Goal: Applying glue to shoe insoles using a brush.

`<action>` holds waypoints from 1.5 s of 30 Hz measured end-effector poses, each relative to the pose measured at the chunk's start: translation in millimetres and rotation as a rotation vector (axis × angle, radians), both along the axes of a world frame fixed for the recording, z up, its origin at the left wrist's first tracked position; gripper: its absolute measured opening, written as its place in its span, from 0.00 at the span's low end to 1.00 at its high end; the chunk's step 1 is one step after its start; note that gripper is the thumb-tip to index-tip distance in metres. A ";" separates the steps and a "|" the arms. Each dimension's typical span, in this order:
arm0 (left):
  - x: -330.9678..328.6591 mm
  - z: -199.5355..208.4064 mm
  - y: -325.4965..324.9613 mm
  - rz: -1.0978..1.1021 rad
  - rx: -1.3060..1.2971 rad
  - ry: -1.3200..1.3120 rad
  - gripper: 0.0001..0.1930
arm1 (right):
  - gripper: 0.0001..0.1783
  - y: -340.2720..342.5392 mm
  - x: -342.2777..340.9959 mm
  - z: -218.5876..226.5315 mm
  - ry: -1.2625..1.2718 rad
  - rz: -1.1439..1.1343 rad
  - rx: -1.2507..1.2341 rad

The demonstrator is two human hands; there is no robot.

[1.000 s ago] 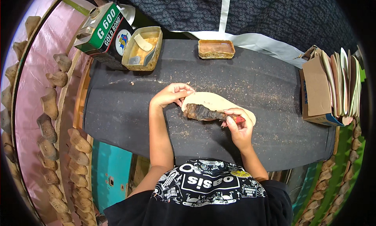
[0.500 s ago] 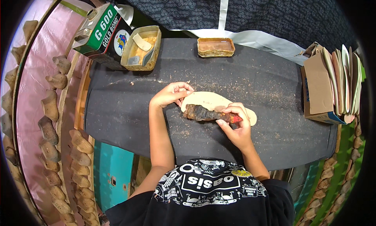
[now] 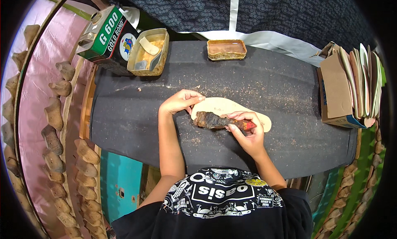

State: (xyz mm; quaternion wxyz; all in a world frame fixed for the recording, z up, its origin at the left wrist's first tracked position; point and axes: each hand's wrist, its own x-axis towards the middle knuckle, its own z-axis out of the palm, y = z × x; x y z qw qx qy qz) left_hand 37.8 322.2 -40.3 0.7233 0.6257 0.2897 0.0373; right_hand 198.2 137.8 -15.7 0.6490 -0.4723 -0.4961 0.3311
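A pale cream insole [image 3: 225, 105] lies flat on the dark cloth of the table, its broad end to the left. The thumb and fingers of my left hand [image 3: 182, 101] pinch its left edge. My right hand [image 3: 250, 135] grips a thick brush [image 3: 211, 120] by its red-ended handle. Dark, crusted glue coats the brush, which lies across the near side of the insole with its head pointing left. The brush and my right fingers cover part of the insole. Whether the bristles touch the insole, I cannot tell.
At the far left stand a green and black metal can [image 3: 109, 39] and a shallow tub [image 3: 164, 57] holding scraps. A small tan dish [image 3: 226, 56] sits at the back. On the right, a cardboard box [image 3: 336, 92] holds upright soles. Wooden shoe lasts [image 3: 53, 139] line racks on both sides.
The fingertips of my left hand have closed down slightly at the insole's edge. My right hand, the brush and the insole are in nearly the same place.
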 end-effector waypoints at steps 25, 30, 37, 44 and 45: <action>-0.9 -3.0 2.1 -0.077 -0.009 0.046 0.14 | 0.07 -5.3 28.1 8.7 0.033 -0.113 0.219; 1.3 -0.5 1.6 -0.086 -0.007 0.047 0.14 | 0.07 0.9 5.3 1.3 0.232 0.018 0.071; -0.8 0.6 -0.1 -0.098 -0.007 0.046 0.13 | 0.06 1.6 28.0 3.1 0.139 -0.067 0.114; -0.6 1.1 0.5 -0.112 0.022 0.059 0.13 | 0.07 -3.8 65.1 0.5 0.215 -0.268 0.193; -0.1 1.4 0.7 -0.115 0.011 0.057 0.13 | 0.07 -3.2 64.3 0.3 0.215 -0.270 0.193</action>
